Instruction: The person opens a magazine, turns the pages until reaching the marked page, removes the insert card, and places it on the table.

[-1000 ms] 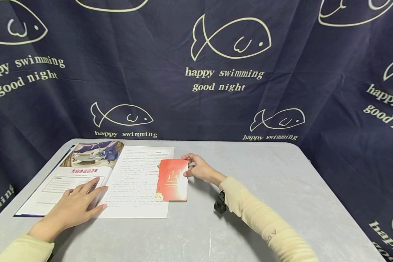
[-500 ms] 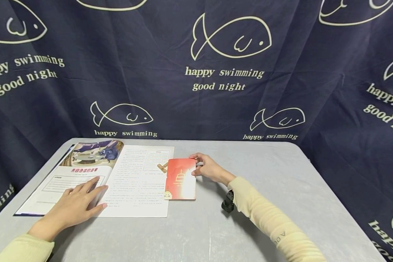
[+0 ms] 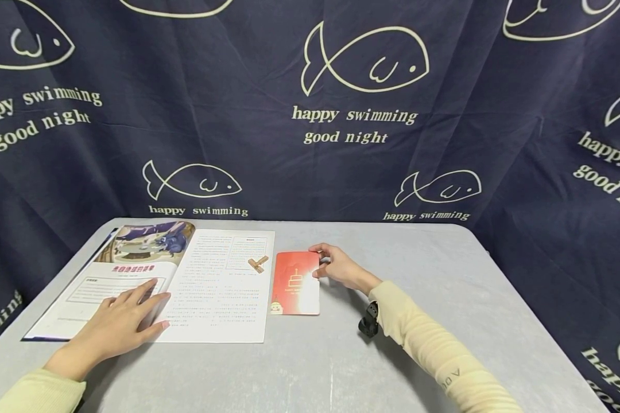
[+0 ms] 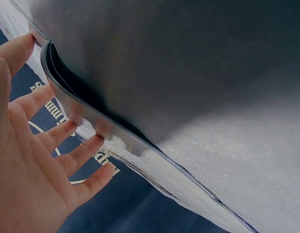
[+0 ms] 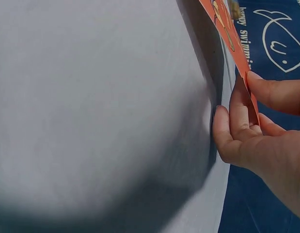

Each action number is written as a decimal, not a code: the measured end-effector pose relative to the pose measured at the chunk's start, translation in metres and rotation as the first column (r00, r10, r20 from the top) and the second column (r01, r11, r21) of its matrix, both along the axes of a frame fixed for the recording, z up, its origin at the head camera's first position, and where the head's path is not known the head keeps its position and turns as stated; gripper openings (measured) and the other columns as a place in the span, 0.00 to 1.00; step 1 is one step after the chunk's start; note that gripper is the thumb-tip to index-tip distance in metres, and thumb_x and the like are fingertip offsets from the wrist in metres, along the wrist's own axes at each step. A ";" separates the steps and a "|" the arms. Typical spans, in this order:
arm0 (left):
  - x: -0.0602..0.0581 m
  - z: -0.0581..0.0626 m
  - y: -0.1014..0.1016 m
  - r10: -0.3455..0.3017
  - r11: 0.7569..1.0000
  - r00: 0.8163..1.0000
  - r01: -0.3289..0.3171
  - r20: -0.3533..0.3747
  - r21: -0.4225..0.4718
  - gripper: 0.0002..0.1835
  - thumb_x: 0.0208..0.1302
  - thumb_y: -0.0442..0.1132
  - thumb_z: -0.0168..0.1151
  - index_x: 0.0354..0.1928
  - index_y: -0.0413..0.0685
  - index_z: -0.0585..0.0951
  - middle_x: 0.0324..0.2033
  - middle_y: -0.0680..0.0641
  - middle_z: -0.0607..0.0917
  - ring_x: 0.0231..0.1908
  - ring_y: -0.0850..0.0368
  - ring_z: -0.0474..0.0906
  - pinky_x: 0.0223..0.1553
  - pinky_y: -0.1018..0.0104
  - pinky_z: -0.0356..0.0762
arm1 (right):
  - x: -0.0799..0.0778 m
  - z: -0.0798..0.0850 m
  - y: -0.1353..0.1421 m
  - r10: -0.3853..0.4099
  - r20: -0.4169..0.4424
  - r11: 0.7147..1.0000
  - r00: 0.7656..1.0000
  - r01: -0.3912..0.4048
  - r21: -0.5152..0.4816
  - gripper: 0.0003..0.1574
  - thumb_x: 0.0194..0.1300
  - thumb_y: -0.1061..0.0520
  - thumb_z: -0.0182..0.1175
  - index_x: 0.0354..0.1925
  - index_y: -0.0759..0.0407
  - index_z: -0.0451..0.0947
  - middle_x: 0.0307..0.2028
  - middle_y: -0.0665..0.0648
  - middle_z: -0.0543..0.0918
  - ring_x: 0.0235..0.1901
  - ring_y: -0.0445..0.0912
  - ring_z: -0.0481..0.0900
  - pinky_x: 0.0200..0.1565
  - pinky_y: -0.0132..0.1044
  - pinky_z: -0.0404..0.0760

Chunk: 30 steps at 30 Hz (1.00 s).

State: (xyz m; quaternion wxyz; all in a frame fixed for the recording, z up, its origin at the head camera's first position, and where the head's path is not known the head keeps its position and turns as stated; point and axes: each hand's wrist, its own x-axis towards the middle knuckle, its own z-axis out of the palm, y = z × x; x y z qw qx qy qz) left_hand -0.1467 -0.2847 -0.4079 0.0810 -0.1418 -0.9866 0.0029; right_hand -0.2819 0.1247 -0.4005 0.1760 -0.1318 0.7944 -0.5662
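My right hand point(image 3: 342, 267) pinches the right edge of a red card point(image 3: 289, 287) printed with a cake. The thumb lies on the near face and other fingers go behind it, as the right wrist view shows [no point]. Just right of an open magazine point(image 3: 232, 321), the card is held over the grey table. My left hand point(image 3: 119, 318) rests on the magazine's left page with its fingers spread straight; in the left wrist view its fingertips touch the pages near the bottom edge. A small brown wooden-looking piece point(image 3: 258, 264) lies on the right page.
The grey table point(image 3: 418, 269) extends to the right and in front of the magazine. A dark blue curtain point(image 3: 268, 143) with fish drawings hangs behind the table and along both sides.
My right hand has moved the red card to the right, off the magazine, uncovering the brown piece on the page. The left hand has stayed in place.
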 end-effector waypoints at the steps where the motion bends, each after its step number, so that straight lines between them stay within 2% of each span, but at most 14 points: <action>1: 0.000 0.000 0.000 0.000 1.000 1.000 0.000 0.000 -0.001 0.32 0.52 0.62 0.59 0.55 0.52 0.75 0.60 0.38 0.67 0.52 0.32 0.69 0.43 0.32 0.64 | 0.000 0.000 0.001 -0.001 -0.002 1.000 1.000 0.001 0.003 0.37 0.48 0.79 0.56 0.58 0.68 0.64 0.41 0.63 0.72 0.34 0.46 0.75 0.36 0.31 0.76; 16: 0.001 0.001 0.001 0.004 1.000 1.000 -0.004 0.003 0.001 0.32 0.52 0.62 0.59 0.56 0.52 0.74 0.60 0.38 0.67 0.53 0.32 0.69 0.44 0.31 0.63 | 0.001 0.001 0.007 -0.003 -0.011 0.999 1.000 0.004 0.049 0.39 0.47 0.78 0.55 0.61 0.69 0.62 0.45 0.67 0.71 0.37 0.48 0.75 0.38 0.32 0.78; 23: 0.001 0.000 0.000 0.001 1.000 1.000 -0.001 0.005 -0.002 0.32 0.52 0.62 0.59 0.55 0.53 0.75 0.60 0.38 0.67 0.52 0.32 0.69 0.44 0.31 0.63 | 0.000 0.001 0.008 -0.013 -0.089 0.984 0.996 0.028 0.177 0.39 0.46 0.74 0.60 0.59 0.68 0.64 0.48 0.67 0.72 0.41 0.51 0.75 0.40 0.35 0.76; 30: 0.000 0.000 0.001 0.001 1.000 1.000 -0.001 0.005 0.000 0.32 0.52 0.62 0.59 0.55 0.53 0.75 0.60 0.38 0.67 0.52 0.32 0.69 0.44 0.32 0.63 | 0.001 0.003 0.010 -0.012 -0.144 0.959 0.989 0.053 0.278 0.39 0.46 0.71 0.62 0.59 0.66 0.64 0.49 0.65 0.75 0.38 0.48 0.76 0.41 0.37 0.74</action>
